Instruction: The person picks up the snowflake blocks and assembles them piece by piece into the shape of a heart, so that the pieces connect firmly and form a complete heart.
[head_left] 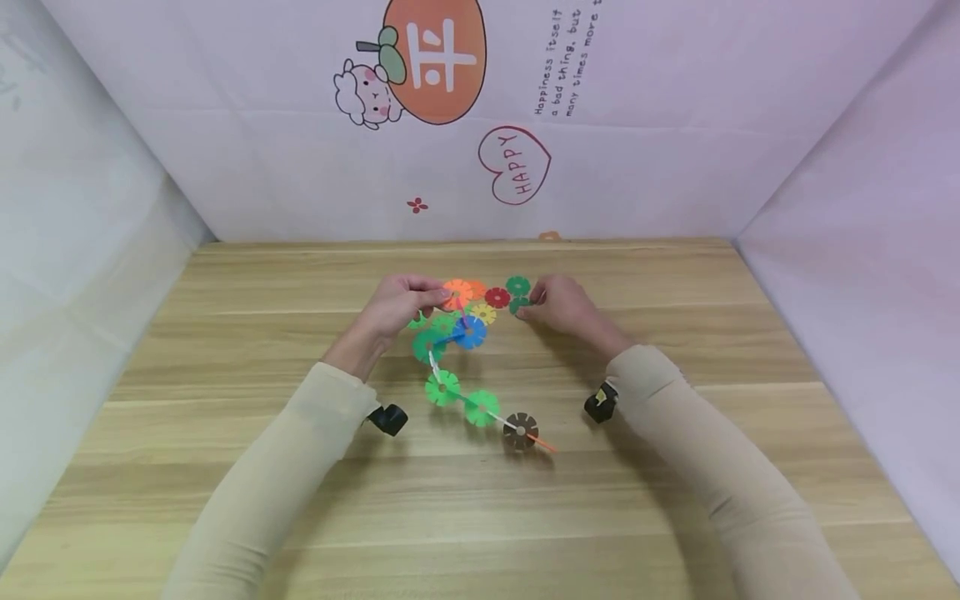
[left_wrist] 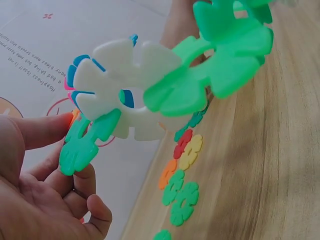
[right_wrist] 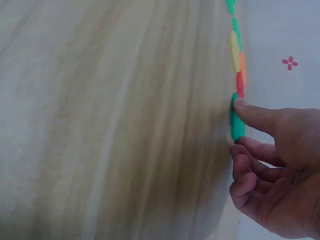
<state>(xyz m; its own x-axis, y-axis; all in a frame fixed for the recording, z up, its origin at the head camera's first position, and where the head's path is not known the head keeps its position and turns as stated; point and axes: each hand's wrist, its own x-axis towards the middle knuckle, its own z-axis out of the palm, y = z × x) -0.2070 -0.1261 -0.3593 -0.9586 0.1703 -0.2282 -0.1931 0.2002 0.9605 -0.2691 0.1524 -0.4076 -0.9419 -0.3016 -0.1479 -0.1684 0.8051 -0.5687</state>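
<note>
Bench [head_left: 420,533] of pale wood grain stretches beneath both my arms, its far edge meeting a white cloth [head_left: 637,183] printed with an orange fruit, lettering and a heart. My beige sleeves [head_left: 277,467] reach forward over the wood. Smaller than those is a chain [head_left: 442,387] of notched plastic discs, which bends back toward me through blue, green and white pieces to a brown disc [head_left: 521,442] with an orange piece slotted in. Its far end is up off the bench; whether the near end touches, I can't tell. My left hand [head_left: 397,304] pinches an orange disc [head_left: 457,288] at that raised end between thumb and finger. My right hand [head_left: 566,304] pinches a dark green disc [head_left: 518,305] by its edges, down at the bench. Just left of it lie loose discs: a red one [head_left: 497,297], a yellow one [head_left: 486,315], and beyond them some green ones [left_wrist: 184,204].
</note>
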